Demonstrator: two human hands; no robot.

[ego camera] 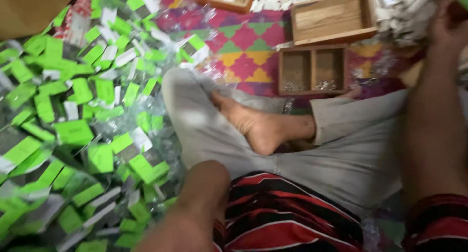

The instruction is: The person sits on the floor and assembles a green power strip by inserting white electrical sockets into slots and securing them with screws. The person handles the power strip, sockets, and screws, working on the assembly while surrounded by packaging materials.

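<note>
At far left, packets: a heap of green-and-white plastic packets (pixel 78 135) on the floor; likely light, slippery, best pinched by an edge.
Left hand: out of view; grip cannot be told.
Centre: divided wooden box (pixel 312 70).
Right hand (pixel 451 23): raised by a pale pile (pixel 404 10); grip unclear.

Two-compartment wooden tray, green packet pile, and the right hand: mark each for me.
Two-compartment wooden tray (pixel 312 51), head view, top rim above the divider.
Green packet pile (pixel 73 132), head view, one green label.
Right hand (pixel 448 25), head view, back of hand at the top edge.
</note>
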